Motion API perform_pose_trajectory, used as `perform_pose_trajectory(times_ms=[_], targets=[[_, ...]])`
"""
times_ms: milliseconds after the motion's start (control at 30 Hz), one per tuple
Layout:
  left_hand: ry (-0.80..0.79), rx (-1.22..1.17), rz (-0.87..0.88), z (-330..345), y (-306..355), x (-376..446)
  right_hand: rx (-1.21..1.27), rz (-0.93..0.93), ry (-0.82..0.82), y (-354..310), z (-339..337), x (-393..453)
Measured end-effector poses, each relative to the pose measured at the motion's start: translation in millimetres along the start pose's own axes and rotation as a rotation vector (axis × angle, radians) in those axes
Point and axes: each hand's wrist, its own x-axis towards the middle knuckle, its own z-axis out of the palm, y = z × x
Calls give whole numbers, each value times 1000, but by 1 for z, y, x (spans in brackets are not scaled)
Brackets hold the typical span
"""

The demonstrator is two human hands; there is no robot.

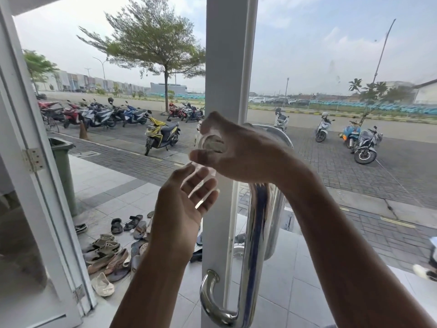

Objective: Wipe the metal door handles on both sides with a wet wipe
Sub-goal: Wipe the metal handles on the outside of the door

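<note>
A polished metal door handle [253, 256] runs vertically down the white door frame [227, 55], curving into the frame at its lower end. Through the glass I see a second metal handle [277, 209] on the door's other side. My right hand [238, 152] is up at the top of the handle with curled finger and thumb, pinching a thin, blurred whitish wet wipe [203, 134]. Just below it, left of the frame, my left hand [184, 209] is held palm up with straight fingers under the wipe, holding nothing.
The door stands open over a tiled porch. Several sandals and shoes [106, 252] lie on the tiles at lower left. A green bin [62, 162] stands by the hinged white frame [33, 159]. Parked scooters [160, 136] fill the paved lot beyond.
</note>
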Motion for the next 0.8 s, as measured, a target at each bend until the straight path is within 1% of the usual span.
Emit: perform_pose_trajectory(times_ms=[67,167,300,467,600,700,800], targets=[[7,-13,-18,1,-2,0,137,13,-62,9,-6,-3],[10,-21,-32,3,-3,1,230,16,-125,16,-10,0],[17,-41,-37,5,-3,0,309,31,-139,20,-11,12],[33,-46,-44,6,-1,0,360,147,-111,22,-5,24],[43,-47,-41,8,0,-2,313,218,-83,22,-4,26],[43,-33,-42,10,0,-5,334,134,-91,18,-6,21],[47,-29,-55,13,-2,-6,417,74,-101,17,-9,14]])
